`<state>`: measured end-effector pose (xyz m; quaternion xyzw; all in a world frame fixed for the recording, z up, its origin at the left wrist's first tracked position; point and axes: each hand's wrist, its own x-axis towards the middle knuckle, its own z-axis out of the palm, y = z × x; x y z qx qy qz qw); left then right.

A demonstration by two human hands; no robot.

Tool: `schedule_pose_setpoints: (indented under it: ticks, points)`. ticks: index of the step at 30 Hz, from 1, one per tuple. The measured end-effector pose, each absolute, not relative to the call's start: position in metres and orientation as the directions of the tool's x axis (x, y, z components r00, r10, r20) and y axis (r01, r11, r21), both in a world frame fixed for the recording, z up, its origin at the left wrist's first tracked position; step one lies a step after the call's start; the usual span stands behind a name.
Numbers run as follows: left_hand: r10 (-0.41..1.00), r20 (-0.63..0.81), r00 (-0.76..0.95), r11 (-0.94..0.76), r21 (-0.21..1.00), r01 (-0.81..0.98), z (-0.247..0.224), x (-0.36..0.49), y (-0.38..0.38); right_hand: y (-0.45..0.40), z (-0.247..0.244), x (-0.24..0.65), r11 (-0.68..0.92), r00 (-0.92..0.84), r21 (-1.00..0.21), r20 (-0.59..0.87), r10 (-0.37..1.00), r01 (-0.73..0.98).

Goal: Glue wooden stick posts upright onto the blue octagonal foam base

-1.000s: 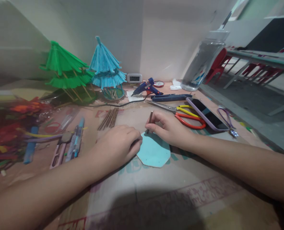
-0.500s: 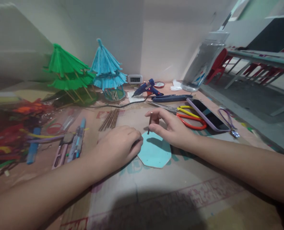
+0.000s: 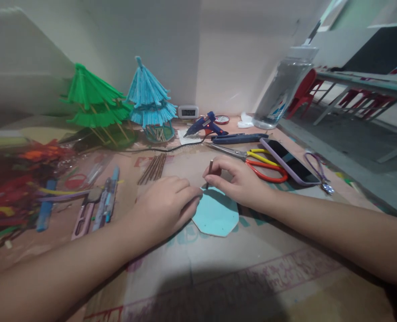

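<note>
A light blue octagonal piece (image 3: 217,214) lies flat on the cardboard-covered table. My right hand (image 3: 237,179) pinches a short brown stick (image 3: 211,167) between thumb and fingers. The stick stands nearly upright, its lower end at the far left edge of the blue piece. My left hand (image 3: 168,201) is at the left edge of the piece with its fingers curled and pressed together; whether it grips the edge is hidden. Behind my left hand lies a bundle of brown sticks (image 3: 153,168).
Red-and-yellow-handled scissors (image 3: 267,170), a phone (image 3: 290,162) and a blue glue gun (image 3: 203,124) lie beyond my right hand. Green (image 3: 91,94) and blue (image 3: 148,94) paper-roofed models stand behind. Pens (image 3: 111,192) and a cutter (image 3: 84,219) lie left. A clear bottle (image 3: 282,89) stands back right.
My right hand has moved slightly left and down with the stick, whose lower end is now at the blue piece's far edge. My left fingertips reach slightly farther right.
</note>
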<state>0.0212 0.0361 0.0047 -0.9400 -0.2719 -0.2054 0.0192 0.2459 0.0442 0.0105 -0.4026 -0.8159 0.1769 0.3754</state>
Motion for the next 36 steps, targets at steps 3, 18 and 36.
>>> schedule_pose_setpoints:
  ticks: [3,18,36]
  points:
    - [0.380,0.452,0.807,-0.904,-0.004,0.428,0.005,0.020,0.032,0.045,0.011,0.245,0.592,-0.385,-0.622,0.450,0.806,0.513]
    - [0.873,0.215,0.439,-0.412,-0.158,0.897,0.042,-0.014,0.082,0.063,0.000,0.252,0.402,-0.109,-0.892,0.388,0.915,0.206]
    - [0.920,0.119,0.373,-0.362,-0.102,0.927,0.013,-0.013,0.099,0.067,-0.003,0.250,0.290,-0.113,-0.945,0.275,0.955,0.153]
